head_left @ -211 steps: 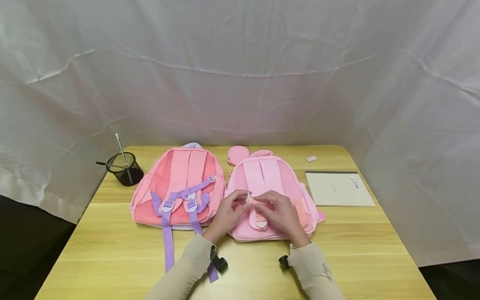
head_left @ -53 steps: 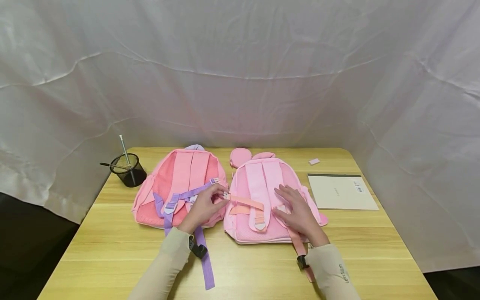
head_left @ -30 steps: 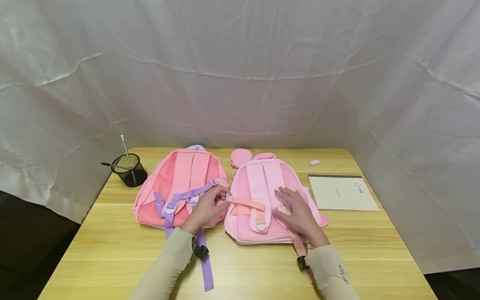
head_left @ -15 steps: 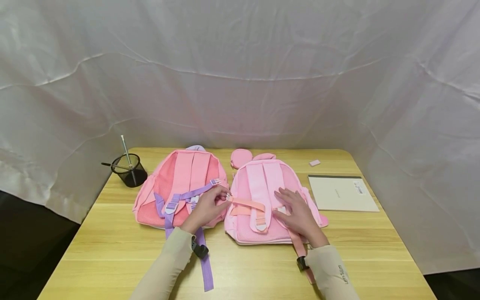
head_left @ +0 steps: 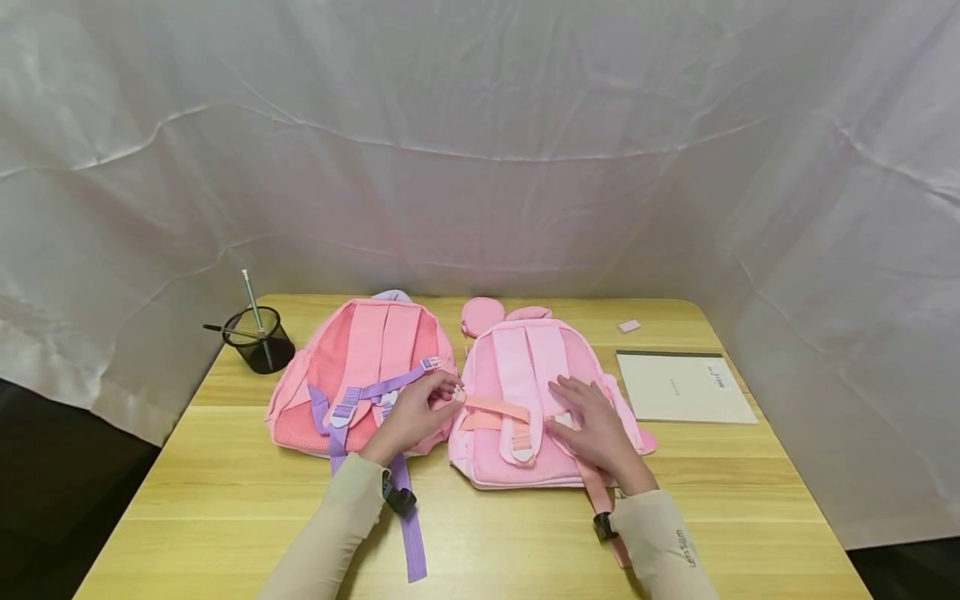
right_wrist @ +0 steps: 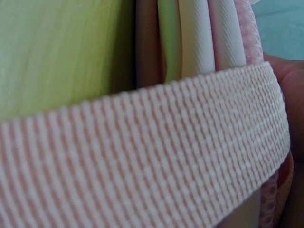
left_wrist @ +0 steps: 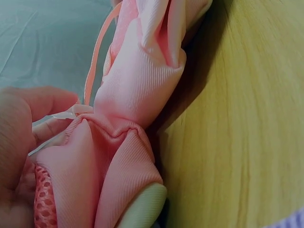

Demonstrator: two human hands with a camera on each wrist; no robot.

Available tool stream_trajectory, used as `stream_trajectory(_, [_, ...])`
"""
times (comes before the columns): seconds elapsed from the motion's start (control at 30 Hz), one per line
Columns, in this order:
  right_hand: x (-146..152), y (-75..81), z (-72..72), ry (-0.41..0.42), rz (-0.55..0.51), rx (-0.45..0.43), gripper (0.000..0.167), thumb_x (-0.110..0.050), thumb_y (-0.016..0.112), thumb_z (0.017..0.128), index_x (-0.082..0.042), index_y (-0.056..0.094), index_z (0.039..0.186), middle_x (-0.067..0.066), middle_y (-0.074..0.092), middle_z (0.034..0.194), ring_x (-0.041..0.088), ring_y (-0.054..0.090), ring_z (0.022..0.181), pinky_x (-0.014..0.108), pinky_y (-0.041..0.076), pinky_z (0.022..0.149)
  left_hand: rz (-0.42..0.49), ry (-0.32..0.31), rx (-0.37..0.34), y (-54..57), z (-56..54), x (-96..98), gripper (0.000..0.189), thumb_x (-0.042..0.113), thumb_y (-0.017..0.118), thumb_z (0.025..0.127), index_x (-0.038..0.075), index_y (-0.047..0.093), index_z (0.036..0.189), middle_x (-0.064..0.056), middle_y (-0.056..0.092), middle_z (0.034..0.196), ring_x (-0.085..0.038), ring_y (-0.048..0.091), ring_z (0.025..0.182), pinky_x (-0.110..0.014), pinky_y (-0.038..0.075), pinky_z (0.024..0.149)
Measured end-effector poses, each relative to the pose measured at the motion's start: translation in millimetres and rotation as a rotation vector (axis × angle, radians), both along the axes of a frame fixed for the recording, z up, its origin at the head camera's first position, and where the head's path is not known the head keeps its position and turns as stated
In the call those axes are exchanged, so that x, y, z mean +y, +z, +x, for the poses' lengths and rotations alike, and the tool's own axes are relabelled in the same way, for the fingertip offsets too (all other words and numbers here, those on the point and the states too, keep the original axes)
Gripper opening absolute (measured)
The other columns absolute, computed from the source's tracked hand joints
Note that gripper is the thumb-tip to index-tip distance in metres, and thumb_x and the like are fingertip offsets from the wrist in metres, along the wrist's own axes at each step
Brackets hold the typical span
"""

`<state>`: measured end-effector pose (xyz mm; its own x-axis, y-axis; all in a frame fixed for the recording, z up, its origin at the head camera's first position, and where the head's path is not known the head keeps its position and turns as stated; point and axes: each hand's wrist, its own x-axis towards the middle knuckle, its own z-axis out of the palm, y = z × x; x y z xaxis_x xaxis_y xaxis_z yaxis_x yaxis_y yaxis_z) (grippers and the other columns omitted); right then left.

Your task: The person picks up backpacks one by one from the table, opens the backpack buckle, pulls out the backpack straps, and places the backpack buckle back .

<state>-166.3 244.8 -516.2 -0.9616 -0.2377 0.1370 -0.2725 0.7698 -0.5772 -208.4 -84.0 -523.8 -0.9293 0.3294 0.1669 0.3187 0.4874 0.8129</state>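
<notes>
A pale pink backpack (head_left: 510, 350) lies back side up at the middle of the table, its shoulder straps showing. My left hand (head_left: 412, 412) is at its left edge and pinches a small white buckle (head_left: 459, 392) at the end of a peach strap (head_left: 495, 407), which stretches across the pack. Translucent plastic also shows between the fingers (left_wrist: 52, 99) in the left wrist view. My right hand (head_left: 596, 421) rests on the pack's right shoulder strap, fingers loosely spread, thumb beside a white strap adjuster (head_left: 562, 419). A ribbed strap end (right_wrist: 156, 147) crosses the right wrist view.
Left of it lies a coral backpack (head_left: 367, 333) with purple straps (head_left: 414, 546) hanging toward the front. A black mesh pen cup (head_left: 258, 342) stands at the left. To the right are a notebook (head_left: 686, 387) and a pink eraser (head_left: 629, 326). Grey fabric (head_left: 480, 167) hangs behind.
Seven seconds ago both hands were together at the pack's middle. Since then the left hand has drawn the buckle left and the right has moved right. Over the last second, almost nothing has moved.
</notes>
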Motion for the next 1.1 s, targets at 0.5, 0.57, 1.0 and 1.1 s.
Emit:
stream_trajectory(0.5, [1,14.6,-2.1,0.014,0.018,-0.023,0.068,-0.031,0.075,0.095,-0.017,0.047,0.156,0.012,0.04,0.165,0.039,0.031,0.153,0.061,0.018,0.125,0.077,-0.048,0.026,14.9,-1.4,-9.9,0.038,0.019,0.075,0.097,0.013,0.063,0.133,-0.007,0.071,0.12,-0.02,0.067,0.101,-0.037,0.056,0.089])
stream_trajectory(0.57, [3,24.5,-3.9,0.023,0.038,0.01,0.069,-0.029,0.076,0.094,-0.015,0.047,0.155,0.014,0.04,0.164,0.041,0.033,0.152,0.063,0.021,0.123,0.042,-0.063,0.08,25.9,-2.5,-16.1,0.043,0.021,0.075,0.096,0.014,0.062,0.137,-0.009,0.069,0.128,-0.025,0.068,0.108,-0.045,0.055,0.095])
stream_trajectory(1.0, [27,87.2,-21.4,0.029,0.241,0.421,0.077,-0.026,0.084,0.087,-0.017,0.048,0.155,0.011,0.039,0.164,0.038,0.036,0.149,0.06,0.027,0.122,-0.507,0.022,0.67,104.7,-6.9,-83.8,0.066,0.038,0.076,0.091,0.018,0.054,0.15,-0.011,0.056,0.152,-0.037,0.049,0.14,-0.06,0.031,0.117])
stream_trajectory(1.1, [31,91.9,-27.6,0.073,0.305,0.578,0.076,-0.032,0.079,0.088,-0.018,0.047,0.156,0.01,0.036,0.166,0.036,0.035,0.151,0.055,0.022,0.126,-0.578,0.064,0.766,114.1,-5.4,-95.2,0.069,0.042,0.074,0.09,0.019,0.053,0.151,-0.01,0.052,0.156,-0.037,0.042,0.146,-0.06,0.025,0.121])
